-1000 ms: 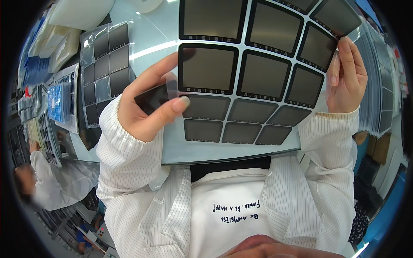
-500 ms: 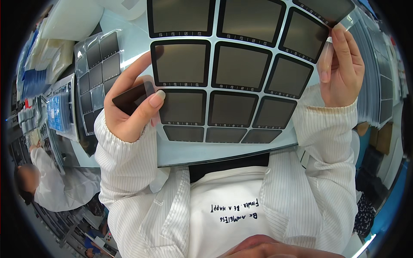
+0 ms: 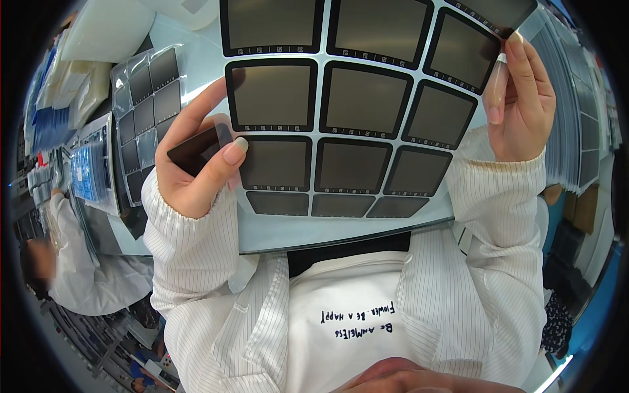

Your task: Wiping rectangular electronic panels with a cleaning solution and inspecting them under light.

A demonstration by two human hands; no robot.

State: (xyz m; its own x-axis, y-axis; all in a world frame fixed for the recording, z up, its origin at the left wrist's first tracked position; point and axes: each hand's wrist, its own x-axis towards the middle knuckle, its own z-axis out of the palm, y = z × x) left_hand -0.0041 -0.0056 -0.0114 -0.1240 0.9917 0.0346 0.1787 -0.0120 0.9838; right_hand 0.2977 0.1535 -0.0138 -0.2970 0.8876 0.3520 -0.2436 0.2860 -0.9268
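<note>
Between my hands is a large clear film sheet (image 3: 319, 98) printed with several dark, black-bordered panels in rows. My left hand (image 3: 196, 157) grips its left edge, the thumb on the near face and the fingers behind. A small dark piece with a clear margin (image 3: 200, 149) shows within that hand; whether it is separate or a bent part of the sheet I cannot tell. My right hand (image 3: 524, 98) pinches the sheet's upper right corner between thumb and fingers. A whitish tab shows beside those fingers. The sheet is tilted up above the pale tabletop (image 3: 327, 228).
A similar panelled sheet (image 3: 147, 105) lies at the left, near blue-wrapped packs (image 3: 92, 171). A tall stack of sheets (image 3: 570, 111) stands at the right. White rolled material (image 3: 108, 29) is at the upper left. A co-worker in white (image 3: 92, 268) is at the far left.
The sheet and my left hand have shifted very slightly left. My right hand stays at the corner. The co-worker at the left has moved a little.
</note>
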